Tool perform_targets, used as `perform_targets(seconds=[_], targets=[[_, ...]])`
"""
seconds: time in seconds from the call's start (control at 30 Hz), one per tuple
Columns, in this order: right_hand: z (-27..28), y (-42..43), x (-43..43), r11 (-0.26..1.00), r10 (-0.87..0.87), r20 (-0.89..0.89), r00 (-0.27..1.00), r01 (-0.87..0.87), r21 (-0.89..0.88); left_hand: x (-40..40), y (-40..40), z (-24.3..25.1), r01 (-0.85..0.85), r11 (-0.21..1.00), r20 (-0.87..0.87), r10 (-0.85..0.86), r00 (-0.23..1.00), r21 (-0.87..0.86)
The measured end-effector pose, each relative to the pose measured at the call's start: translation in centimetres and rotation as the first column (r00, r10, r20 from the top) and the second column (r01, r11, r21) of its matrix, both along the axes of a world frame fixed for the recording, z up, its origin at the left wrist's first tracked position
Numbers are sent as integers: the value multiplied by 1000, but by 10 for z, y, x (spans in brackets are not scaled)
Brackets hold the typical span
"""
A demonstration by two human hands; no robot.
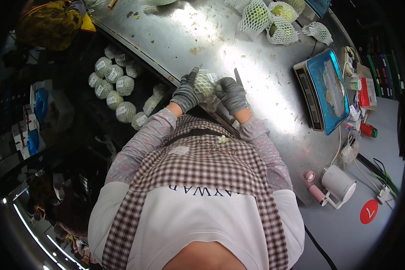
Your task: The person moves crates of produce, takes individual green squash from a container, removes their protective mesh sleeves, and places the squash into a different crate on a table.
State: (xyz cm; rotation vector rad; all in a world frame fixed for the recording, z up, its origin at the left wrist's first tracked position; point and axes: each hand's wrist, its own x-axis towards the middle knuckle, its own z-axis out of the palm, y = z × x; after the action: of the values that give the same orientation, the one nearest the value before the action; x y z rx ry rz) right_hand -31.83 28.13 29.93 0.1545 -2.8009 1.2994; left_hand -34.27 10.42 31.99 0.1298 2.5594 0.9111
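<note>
Between my gloved hands, at the edge of a metal table, is a round green fruit in a white foam net (pixel 203 82) and clear plastic, bearing a printed label. My left hand (pixel 188 90) wraps its left side, fingers pointing up. The curled fingers of my right hand (pixel 231 94) touch its right side and the plastic below. Just beyond my right hand a knife blade (pixel 238 77) lies on the metal table (pixel 202 37); its handle is hidden. Left of my left hand, below the table edge, sit several labelled fruits in foam nets (pixel 114 73).
A scale with a blue tray (pixel 330 91) stands at right, near cables and small packages. More netted fruits (pixel 255 18) lie at the table's far side. A white kettle (pixel 338 184) and a pink bottle (pixel 318 195) are at lower right. Another person's arm (pixel 77 8) shows at upper left.
</note>
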Motion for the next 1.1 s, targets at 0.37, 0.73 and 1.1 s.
perform_targets(seconds=[0.37, 0.73, 1.1], targets=[[-15, 13, 0, 968, 31, 160, 987, 10, -249, -4, 18, 22, 193, 932, -525, -334, 783, -305], [7, 6, -11, 988, 129, -32, 991, -131, -86, -14, 22, 14, 342, 891, -580, -454, 676, -299], [25, 6, -26, 982, 167, 296, 940, -134, -131, -31, 6, -19, -88, 927, 213, 9, 977, 365]])
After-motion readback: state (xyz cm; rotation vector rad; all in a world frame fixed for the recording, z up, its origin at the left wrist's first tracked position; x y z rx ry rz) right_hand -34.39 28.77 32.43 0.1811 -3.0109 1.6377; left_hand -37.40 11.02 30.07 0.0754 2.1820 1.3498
